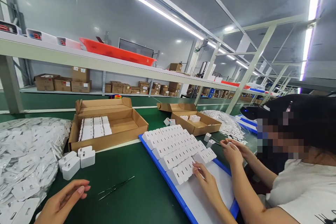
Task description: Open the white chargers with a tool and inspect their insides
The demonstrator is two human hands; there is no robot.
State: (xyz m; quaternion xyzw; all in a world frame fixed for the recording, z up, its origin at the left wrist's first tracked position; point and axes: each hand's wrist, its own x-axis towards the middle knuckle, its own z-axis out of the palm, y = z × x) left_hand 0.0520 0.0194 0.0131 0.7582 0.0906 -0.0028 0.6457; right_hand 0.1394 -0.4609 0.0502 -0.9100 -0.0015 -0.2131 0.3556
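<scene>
Lower left, your left hand (61, 201) lies loosely open near tweezers (115, 186). At centre, your right hand (207, 181) rests spread, fingertips touching the white chargers (181, 173), which are probably light, rigid and slick; grip their flat sides.

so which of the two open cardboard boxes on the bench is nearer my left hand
The larger open cardboard box, with rows of white chargers packed at its left end. It sits just beyond the left hand and three loose chargers; the smaller box lies farther right, past the blue tray.
</scene>
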